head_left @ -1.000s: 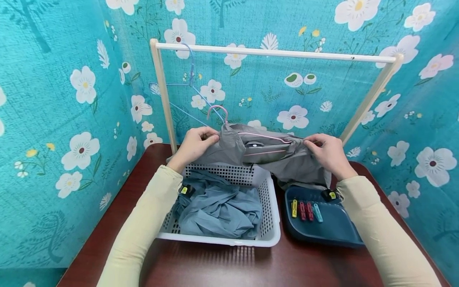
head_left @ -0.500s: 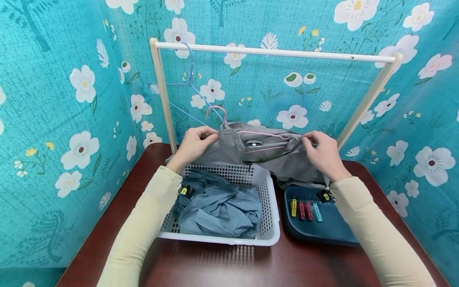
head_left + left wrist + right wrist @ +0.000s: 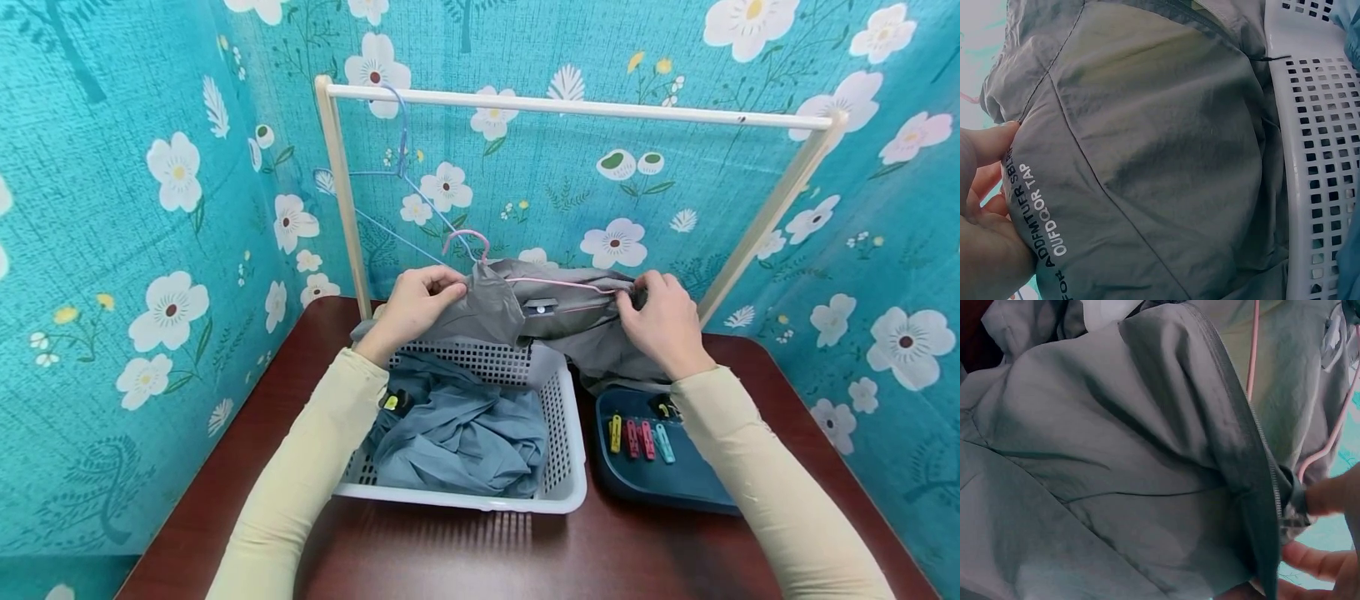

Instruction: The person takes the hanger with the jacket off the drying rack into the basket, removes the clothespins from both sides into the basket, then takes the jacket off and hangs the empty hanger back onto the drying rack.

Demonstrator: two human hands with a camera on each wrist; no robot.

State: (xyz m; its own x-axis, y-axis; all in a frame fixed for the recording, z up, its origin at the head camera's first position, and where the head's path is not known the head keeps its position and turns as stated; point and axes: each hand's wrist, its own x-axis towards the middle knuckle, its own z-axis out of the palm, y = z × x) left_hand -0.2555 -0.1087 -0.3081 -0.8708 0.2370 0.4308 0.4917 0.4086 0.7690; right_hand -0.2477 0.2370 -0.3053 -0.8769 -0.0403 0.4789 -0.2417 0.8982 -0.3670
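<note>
A thin, creased grey jacket (image 3: 483,312), its fabric smooth and softly folded, is held up at the back edge of the perforated plastic basket (image 3: 558,433), with a slim pink hanger (image 3: 558,283) partly enclosed. White lettering (image 3: 1042,210) is revealed by the left wrist view, a toothed zip (image 3: 1260,434) by the right. Cloth is pinched by the left hand (image 3: 418,307) and, near the hanger's end, by the right hand (image 3: 666,325).
</note>
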